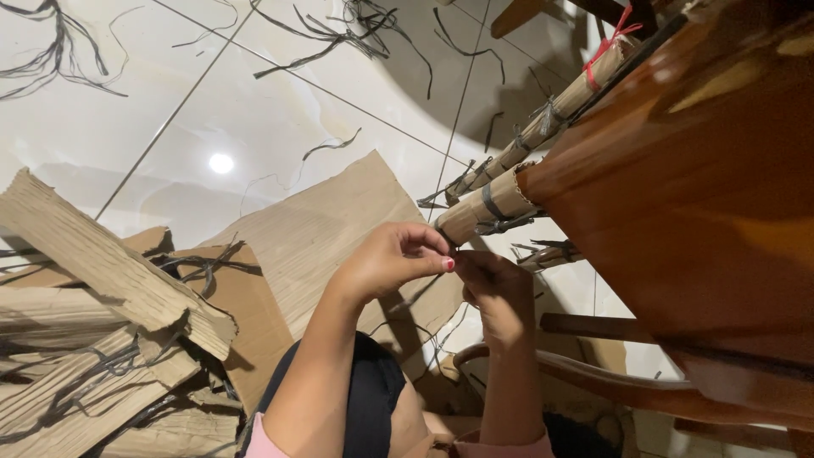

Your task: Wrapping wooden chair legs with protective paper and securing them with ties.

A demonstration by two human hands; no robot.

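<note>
Overall, the largest surface is the white tiled floor [127, 102], glossy, with a bright light reflection and loose dark strands [339, 38] scattered across it. A polished brown wooden chair [704, 195] fills the right side of the view, its curved lower rail [610, 386] running beneath the hands. Flat sheets of brown cardboard [331, 229] lie on the floor at centre, and a heap of torn corrugated cardboard pieces [102, 339] occupies the lower left, with dark strands tangled among them.

A rolled cardboard bundle [492, 203] lies against the chair's edge, its near end just above the hands. It is bound with a dark band [493, 203]. A second, longer rolled bundle [560, 106] extends behind it toward the upper right, tied with several dark strands and a red string [606, 47] at its far end.

The left hand [390, 263] has its thumb and forefinger pinched together directly below the near end of the rolled cardboard bundle; the nail on the thumb is painted red. The right hand [496, 284] meets it from the right, fingers curled inward, fingertips touching those of the left hand. Each grip is nearly closed; what is pinched between the fingers is too small to identify.
</note>
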